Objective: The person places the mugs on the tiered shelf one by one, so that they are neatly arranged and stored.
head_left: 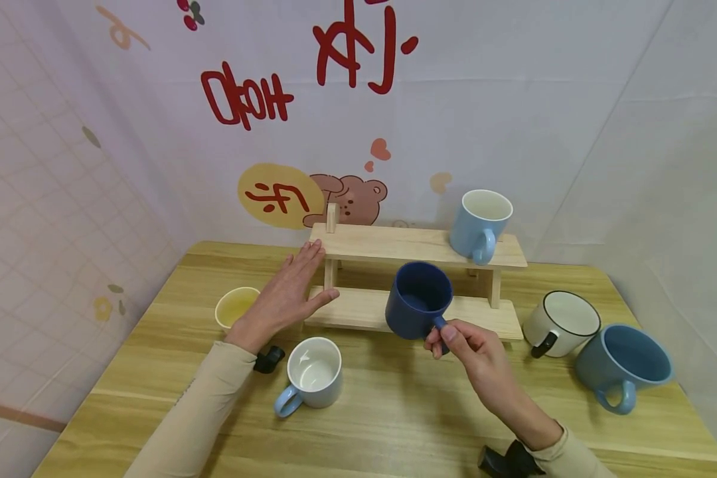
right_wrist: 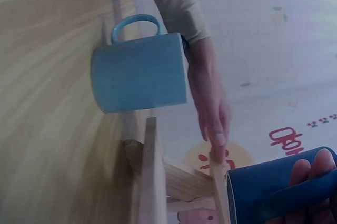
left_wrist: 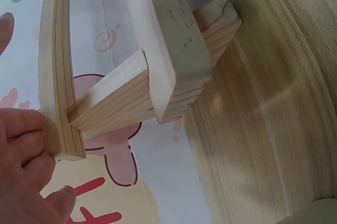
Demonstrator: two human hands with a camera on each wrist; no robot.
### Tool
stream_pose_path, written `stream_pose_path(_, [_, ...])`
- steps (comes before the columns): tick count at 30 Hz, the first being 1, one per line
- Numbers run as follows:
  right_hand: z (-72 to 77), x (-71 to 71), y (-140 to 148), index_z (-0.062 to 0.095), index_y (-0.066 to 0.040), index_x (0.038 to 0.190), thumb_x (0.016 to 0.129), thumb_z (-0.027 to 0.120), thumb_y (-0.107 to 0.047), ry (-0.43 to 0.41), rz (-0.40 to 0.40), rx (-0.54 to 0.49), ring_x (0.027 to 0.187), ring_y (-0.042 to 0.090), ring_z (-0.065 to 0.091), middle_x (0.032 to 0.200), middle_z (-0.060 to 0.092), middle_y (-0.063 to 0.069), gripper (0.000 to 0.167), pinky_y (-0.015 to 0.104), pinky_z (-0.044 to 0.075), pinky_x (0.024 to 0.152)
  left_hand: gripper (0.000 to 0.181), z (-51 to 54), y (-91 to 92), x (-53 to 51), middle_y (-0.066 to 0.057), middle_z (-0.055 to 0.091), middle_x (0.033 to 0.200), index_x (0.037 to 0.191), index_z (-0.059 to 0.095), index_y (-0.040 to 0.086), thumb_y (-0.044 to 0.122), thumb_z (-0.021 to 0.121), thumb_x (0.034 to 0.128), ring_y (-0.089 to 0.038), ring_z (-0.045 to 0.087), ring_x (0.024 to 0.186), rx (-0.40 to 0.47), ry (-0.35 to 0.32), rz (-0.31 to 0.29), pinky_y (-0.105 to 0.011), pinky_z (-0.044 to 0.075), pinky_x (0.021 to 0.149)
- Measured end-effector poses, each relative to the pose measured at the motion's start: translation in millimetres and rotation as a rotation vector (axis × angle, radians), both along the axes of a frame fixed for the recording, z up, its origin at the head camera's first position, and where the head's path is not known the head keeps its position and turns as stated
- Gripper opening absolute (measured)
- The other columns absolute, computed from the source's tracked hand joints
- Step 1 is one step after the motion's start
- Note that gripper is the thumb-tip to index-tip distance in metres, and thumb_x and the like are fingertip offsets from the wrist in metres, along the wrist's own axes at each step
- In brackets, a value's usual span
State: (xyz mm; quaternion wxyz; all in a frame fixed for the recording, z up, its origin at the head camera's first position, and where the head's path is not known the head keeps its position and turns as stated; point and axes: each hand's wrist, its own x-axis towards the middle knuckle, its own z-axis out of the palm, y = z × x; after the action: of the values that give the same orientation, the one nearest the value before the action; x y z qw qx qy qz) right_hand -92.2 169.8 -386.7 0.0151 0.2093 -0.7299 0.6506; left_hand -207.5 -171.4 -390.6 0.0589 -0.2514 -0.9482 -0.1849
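My right hand (head_left: 475, 355) grips a dark blue mug (head_left: 415, 302) by its handle, the mug upright in front of the wooden two-tier shelf (head_left: 388, 242). In the right wrist view, fingers wrap the handle of that mug (right_wrist: 258, 187). My left hand (head_left: 287, 292) touches the left end of the shelf's upper board with its fingers extended; the left wrist view shows this hand (left_wrist: 26, 166) against the board end. On the right of the upper board stands a light blue mug (head_left: 480, 226). Another light blue mug with a white inside (head_left: 315, 372) stands on the table before the shelf.
A yellow cup (head_left: 236, 307) is partly hidden behind my left wrist. At the right stand a white mug with a black rim (head_left: 561, 324) and a wide grey-blue mug (head_left: 621, 362). The wooden table (head_left: 388, 431) ends at a printed cloth backdrop (head_left: 514, 119).
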Motion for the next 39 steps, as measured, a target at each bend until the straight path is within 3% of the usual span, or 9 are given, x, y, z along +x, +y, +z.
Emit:
stream_pose_path(13, [20.0,-14.8,-3.2,0.067,0.005,0.098,0.112,0.044,-0.010,0.056,-0.093,-0.041,0.090,0.021,0.064,0.086,0.067,0.008,0.031,0.026,0.055,0.084,0.090,0.0,0.2,0.6,-0.009,0.013,0.173,0.163,0.025,0.002,0.058,0.058,0.1014,-0.024,0.009,0.159,-0.003,-0.002,0.003,-0.052,0.016,0.127])
stream_pose_path(27, [33.4,-43.2,-6.9,0.066,0.011,0.100,0.112,0.049,-0.021,0.021,-0.185,-0.098,0.097,0.024,0.065,0.087,0.066,0.010,0.037,0.028,0.052,0.094,0.090,-0.9,-0.6,0.4,-0.008,0.013,0.173,0.163,0.025,0.002,0.059,0.057,0.1010,-0.024,0.009,0.159,0.003,-0.005,0.008,-0.050,0.014,0.128])
stream_pose_path(39, [39.2,-67.3,-12.5,0.067,0.010,0.104,0.111,0.052,-0.025,0.078,-0.196,-0.150,0.093,0.026,0.063,0.087,0.065,0.012,0.039,0.028,0.054,0.095,0.089,0.5,0.4,0.9,-0.009,0.014,0.173,0.163,0.026,0.002,0.058,0.058,0.1013,-0.024,0.009,0.159,0.008,-0.006,0.007,-0.050,0.014,0.128])
